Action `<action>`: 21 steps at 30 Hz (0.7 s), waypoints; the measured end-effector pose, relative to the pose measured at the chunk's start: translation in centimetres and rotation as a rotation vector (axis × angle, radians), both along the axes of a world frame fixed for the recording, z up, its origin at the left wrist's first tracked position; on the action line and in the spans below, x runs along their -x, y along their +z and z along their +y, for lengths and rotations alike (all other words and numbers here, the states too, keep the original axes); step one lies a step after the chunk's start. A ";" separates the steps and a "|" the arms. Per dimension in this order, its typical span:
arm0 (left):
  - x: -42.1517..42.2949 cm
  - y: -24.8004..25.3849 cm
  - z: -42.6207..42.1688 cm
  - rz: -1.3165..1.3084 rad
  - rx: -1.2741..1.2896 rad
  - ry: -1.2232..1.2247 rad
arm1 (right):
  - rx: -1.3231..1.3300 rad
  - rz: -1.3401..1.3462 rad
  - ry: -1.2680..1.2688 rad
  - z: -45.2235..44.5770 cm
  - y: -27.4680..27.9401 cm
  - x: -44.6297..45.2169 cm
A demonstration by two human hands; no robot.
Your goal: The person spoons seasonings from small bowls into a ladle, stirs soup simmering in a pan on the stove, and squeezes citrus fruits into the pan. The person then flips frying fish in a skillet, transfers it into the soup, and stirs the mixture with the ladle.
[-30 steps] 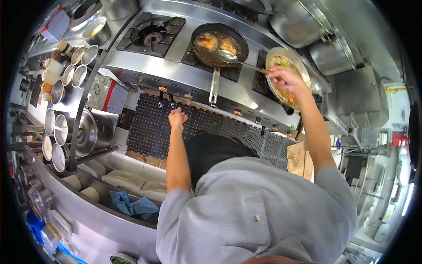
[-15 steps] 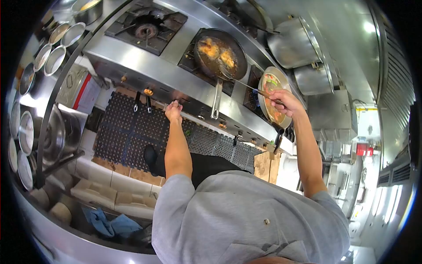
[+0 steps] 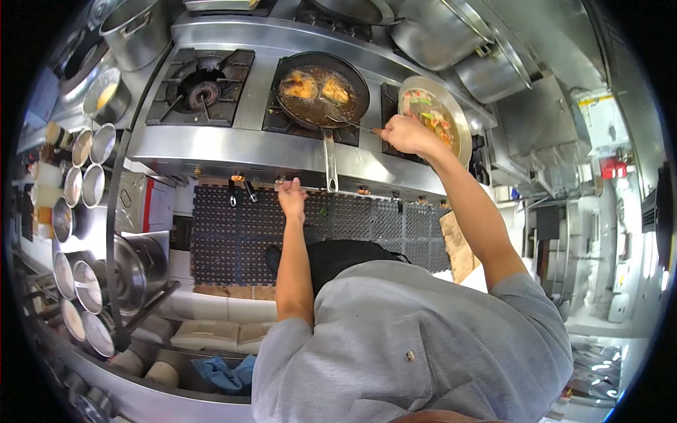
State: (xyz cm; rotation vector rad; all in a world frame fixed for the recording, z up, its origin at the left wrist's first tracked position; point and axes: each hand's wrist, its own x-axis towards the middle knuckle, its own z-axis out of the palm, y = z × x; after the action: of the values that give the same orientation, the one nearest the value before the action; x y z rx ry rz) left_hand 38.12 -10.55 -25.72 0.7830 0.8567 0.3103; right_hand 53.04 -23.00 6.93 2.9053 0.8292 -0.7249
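Observation:
Closed round the wooden handle of a long metal spoon (image 3: 358,127) is my right hand (image 3: 407,135). The spoon's bowl lies in the dark oil of a frying pan (image 3: 325,190), beside two golden-brown pieces of food (image 3: 299,84). This pan rests on a burner with its metal handle pointing toward me. To its right, partly behind my right hand, is a wide pan (image 3: 462,130) of colourful vegetables in liquid. My left hand (image 3: 291,198) is at the stove's front edge by a control knob (image 3: 281,180); whether its fingers grip the knob cannot be made out.
An unused burner (image 3: 204,95) is left of the frying pan. Large metal pots (image 3: 441,35) stand behind at the upper right. Metal containers (image 3: 92,185) fill a rack at left. A black perforated mat (image 3: 233,240) covers the floor; a blue cloth (image 3: 226,372) lies lower left.
The view has turned and shifted. My right hand has moved with the spoon from over the vegetable pan's middle to its left side. The spoon's bowl now sits lower in the oil.

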 end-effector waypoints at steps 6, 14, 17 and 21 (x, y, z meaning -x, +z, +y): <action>0.9 13.0 -0.6 -0.213 0.172 -0.348 | -0.049 -0.010 -0.072 0.4 -0.3 1.1; -0.6 12.5 -1.5 -0.118 -0.098 -0.592 | -0.076 -0.039 -0.204 1.8 -0.9 3.4; -1.0 12.6 -1.4 -0.100 -0.128 -0.620 | -0.117 -0.070 -0.210 2.2 -1.7 4.2; -1.1 12.1 -1.2 -0.128 -0.116 -0.630 | -0.160 -0.115 -0.217 2.6 -1.6 5.0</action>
State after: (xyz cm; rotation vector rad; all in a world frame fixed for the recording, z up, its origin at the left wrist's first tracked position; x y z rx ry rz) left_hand 39.22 -11.70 -13.57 1.0846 0.4400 -0.1500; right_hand 47.99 -20.38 5.36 3.1805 0.5923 -0.5188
